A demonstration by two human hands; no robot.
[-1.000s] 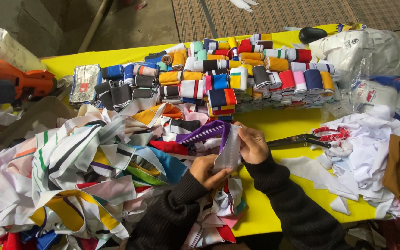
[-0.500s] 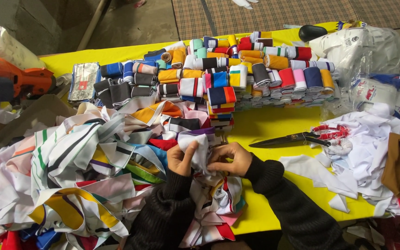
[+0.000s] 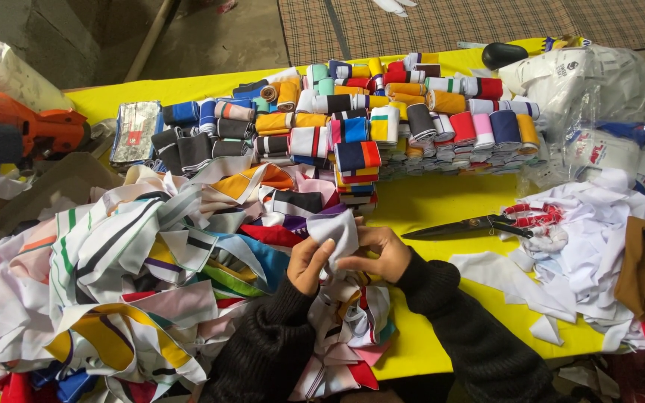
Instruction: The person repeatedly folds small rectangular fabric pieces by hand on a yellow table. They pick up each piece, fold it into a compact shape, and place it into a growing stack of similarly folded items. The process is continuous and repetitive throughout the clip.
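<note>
Both hands, left hand (image 3: 309, 263) and right hand (image 3: 379, 252), are keeping their grip clamped on a pale fabric strip (image 3: 335, 233), scissors (image 3: 479, 222) lying right of it on the yellow tabletop (image 3: 442, 201).

The table (image 3: 449, 205) is bright yellow, and the loose fabric strips (image 3: 136, 254) heaped on it are white with green, black, orange, blue and yellow stripes. The rolled strips (image 3: 382, 119) behind run orange, red, pink, navy, grey and teal, some banded in several colours. The scissors (image 3: 487, 224) have dark blades and red-and-white wrapped handles, the cut scraps (image 3: 584, 254) are white, and both sleeves (image 3: 479, 328) are black knit.
</note>
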